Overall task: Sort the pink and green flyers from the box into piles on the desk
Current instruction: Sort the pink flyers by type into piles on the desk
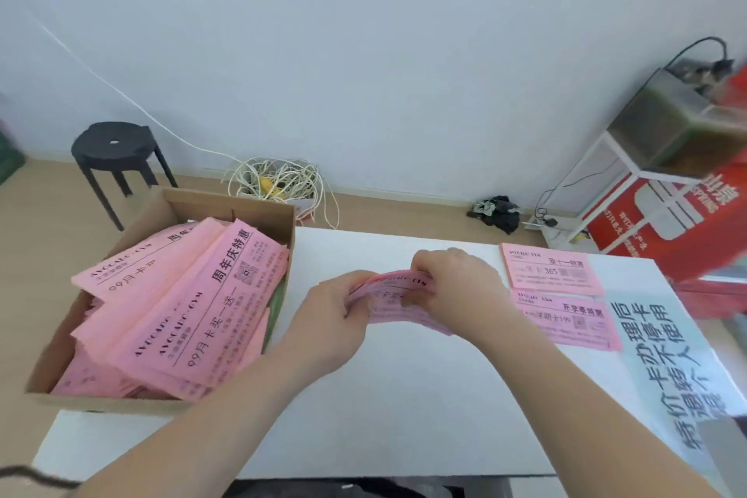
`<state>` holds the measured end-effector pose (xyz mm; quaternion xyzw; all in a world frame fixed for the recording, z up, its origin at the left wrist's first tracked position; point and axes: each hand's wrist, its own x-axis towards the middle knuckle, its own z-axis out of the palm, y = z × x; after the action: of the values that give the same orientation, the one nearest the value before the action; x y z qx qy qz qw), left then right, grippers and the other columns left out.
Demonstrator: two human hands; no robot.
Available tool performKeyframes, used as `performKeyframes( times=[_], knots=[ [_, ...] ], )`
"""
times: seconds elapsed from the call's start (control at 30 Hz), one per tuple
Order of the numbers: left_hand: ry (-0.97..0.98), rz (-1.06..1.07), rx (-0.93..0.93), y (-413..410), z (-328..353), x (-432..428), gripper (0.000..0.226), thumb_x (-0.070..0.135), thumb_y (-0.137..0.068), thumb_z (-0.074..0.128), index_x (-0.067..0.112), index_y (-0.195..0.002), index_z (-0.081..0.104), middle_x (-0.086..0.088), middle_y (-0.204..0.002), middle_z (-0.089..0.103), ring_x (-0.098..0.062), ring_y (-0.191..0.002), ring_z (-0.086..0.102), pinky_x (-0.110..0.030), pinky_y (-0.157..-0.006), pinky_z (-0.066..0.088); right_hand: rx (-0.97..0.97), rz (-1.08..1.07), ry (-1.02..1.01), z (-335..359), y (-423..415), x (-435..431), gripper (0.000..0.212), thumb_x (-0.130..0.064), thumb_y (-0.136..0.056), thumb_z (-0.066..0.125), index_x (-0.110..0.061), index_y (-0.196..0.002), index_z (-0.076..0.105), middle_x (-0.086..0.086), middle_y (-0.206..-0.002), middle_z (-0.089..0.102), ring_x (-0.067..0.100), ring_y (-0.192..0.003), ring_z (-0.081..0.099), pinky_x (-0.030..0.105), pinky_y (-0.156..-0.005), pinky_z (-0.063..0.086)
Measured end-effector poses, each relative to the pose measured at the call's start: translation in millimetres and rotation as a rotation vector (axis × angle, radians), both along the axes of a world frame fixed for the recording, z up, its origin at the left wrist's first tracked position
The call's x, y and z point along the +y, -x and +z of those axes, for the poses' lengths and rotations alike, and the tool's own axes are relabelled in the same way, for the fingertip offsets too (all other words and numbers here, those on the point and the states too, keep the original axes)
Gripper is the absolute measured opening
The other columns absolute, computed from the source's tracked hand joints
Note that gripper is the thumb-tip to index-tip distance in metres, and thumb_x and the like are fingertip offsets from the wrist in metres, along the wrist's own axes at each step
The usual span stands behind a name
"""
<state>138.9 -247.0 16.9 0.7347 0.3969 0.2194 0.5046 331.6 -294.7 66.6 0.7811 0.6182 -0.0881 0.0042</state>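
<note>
A cardboard box [220, 201] sits on the desk's left end, filled with loose pink flyers [190, 303]; a sliver of green flyer [278, 301] shows at its right wall. Above the desk's middle, my left hand [323, 319] and my right hand [456, 283] both grip a small bundle of pink flyers [398, 301], one hand at each end. Two pink piles lie on the desk to the right: a far pile [549, 269] and a near pile [570, 321].
The white desk [396, 416] carries a clear sheet with large printed characters [663, 368] at its right end. Beyond the desk stand a black stool [115, 158], a tangle of cables [279, 182], a white rack with a tank [663, 121] and a red box [667, 214].
</note>
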Motion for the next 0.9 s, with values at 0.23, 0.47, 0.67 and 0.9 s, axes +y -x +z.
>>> performKeyframes(
  times=[0.23,0.47,0.67,0.9],
  knots=[
    [0.167,-0.105,-0.095,-56,-41,-18,0.047,-0.007,-0.099,0.046,0.027,-0.115,0.074,0.01,-0.108,0.078,-0.007,-0.107,0.071,-0.03,-0.099,0.054,0.172,-0.461,-0.15,-71,-71,-89,0.019,-0.023,-0.094,0.062,-0.031,-0.111,0.064,-0.011,-0.104,0.055,0.017,-0.105,0.053,0.033,-0.075,0.039],
    [0.315,0.044,-0.102,-54,-63,-17,0.024,0.003,-0.094,0.071,0.027,-0.093,0.077,0.005,-0.094,0.078,-0.006,-0.089,0.069,-0.026,-0.085,0.051,0.649,-0.643,-0.658,-108,-55,-99,0.028,-0.005,-0.082,0.08,-0.032,-0.084,0.073,-0.012,-0.115,0.057,-0.001,-0.114,0.052,0.021,-0.094,0.041],
    [0.345,0.108,-0.012,-41,-77,-6,0.018,0.006,-0.086,0.08,0.022,-0.094,0.077,0.004,-0.094,0.078,-0.014,-0.091,0.07,-0.02,-0.078,0.051,1.007,-0.835,-0.57,-119,-54,-107,0.037,0.0,-0.083,0.075,-0.031,-0.103,0.07,-0.009,-0.106,0.071,0.004,-0.099,0.065,0.026,-0.09,0.055],
    [0.384,0.146,0.033,-48,-80,-6,0.025,0.01,-0.091,0.073,0.031,-0.104,0.074,0.012,-0.099,0.077,-0.008,-0.101,0.068,-0.024,-0.087,0.052,1.203,-0.962,-0.465,-131,-60,-96,0.039,-0.002,-0.087,0.074,-0.029,-0.114,0.07,-0.002,-0.108,0.075,0.018,-0.11,0.068,0.027,-0.087,0.051]
  ],
)
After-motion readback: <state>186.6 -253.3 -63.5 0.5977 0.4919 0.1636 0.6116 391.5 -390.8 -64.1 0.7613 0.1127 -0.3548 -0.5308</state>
